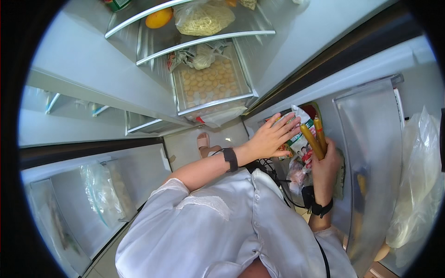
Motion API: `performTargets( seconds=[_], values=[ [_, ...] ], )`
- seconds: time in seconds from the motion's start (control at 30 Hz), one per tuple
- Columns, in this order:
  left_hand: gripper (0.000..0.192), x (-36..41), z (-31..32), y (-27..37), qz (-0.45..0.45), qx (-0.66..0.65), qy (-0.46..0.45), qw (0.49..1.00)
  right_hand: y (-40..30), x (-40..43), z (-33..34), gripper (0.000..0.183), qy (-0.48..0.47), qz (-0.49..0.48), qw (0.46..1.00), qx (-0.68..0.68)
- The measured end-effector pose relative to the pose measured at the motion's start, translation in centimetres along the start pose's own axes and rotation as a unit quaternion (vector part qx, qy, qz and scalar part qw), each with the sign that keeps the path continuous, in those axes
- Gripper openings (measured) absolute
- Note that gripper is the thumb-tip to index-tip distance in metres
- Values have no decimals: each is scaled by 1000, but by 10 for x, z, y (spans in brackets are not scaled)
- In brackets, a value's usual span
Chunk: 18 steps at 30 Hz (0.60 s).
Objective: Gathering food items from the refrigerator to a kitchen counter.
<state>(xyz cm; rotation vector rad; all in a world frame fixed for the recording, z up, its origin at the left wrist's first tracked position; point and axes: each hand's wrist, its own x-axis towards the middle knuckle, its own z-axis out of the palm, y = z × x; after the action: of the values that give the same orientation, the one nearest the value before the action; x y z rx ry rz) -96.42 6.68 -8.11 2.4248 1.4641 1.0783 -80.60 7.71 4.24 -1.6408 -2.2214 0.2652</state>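
Note:
Two slim sausages (312,140) in golden casings stand side by side in my right hand (326,158), their tips pointing up and away from me. My left hand (273,135) is spread flat, palm down, over the printed food packets (301,137) on the right-hand fridge door. Whether its palm presses on them I cannot tell. A white packet with green and red print lies between the two hands. Below it, a clear plastic bag (296,175) with pinkish contents sits near my right wrist.
A translucent door bin (370,160) and a large plastic bag (413,180) are on the right. Ahead, a drawer (215,100) holds many eggs below glass shelves (205,45) with a yellow fruit (159,18) and bagged noodles (205,21). The left door (139,170) stands open. Black cables (274,173) hang by my waist.

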Motion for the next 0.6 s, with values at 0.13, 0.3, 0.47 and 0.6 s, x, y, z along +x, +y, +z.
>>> performTargets(
  seconds=[0.13,0.3,0.47,0.6],
  values=[
    [46,-17,6,-15,44,1,-18,999,12,1,15,33,-67,32,997,27],
    [15,-80,14,-71,-231,-124,164,951,34,4,31,33,-88,56,994,29],
    [15,-189,95,-195,-521,-277,365,720,19,8,25,29,-109,78,991,6],
    [13,-294,182,-285,-582,-284,523,555,28,7,29,33,-83,73,993,-34]
  ],
)
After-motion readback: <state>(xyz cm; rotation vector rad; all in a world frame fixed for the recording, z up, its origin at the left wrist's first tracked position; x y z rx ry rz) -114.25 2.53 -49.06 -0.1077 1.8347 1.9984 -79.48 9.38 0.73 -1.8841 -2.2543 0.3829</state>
